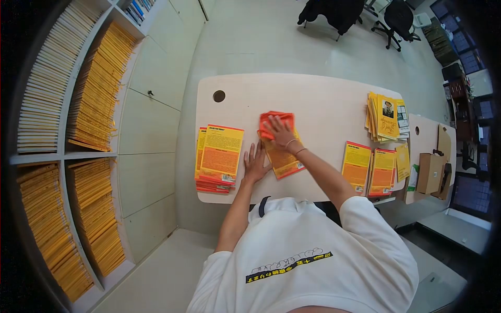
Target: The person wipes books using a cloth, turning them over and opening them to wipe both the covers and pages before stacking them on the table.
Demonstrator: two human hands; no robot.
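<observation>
A yellow and orange book (284, 163) with a barcode lies tilted on the table in front of me. Across its upper part is a folded orange-red cloth (275, 116). My right hand (281, 133) presses down on the cloth with fingers spread flat; a thin band circles that wrist. Beside the book's left edge, my left hand (255, 164) rests with its fingers stretched out, its fingertips at or very near the book. Just left of it stands a stack of similar yellow and orange books (222, 154).
More such books (356, 164) lie at the table's right end, with a yellow pile (383, 117) behind them. The pale table (313, 88) has a round cable hole (219, 96). Shelves packed with yellow books (99, 88) line the left. A cardboard box (430, 172) sits far right.
</observation>
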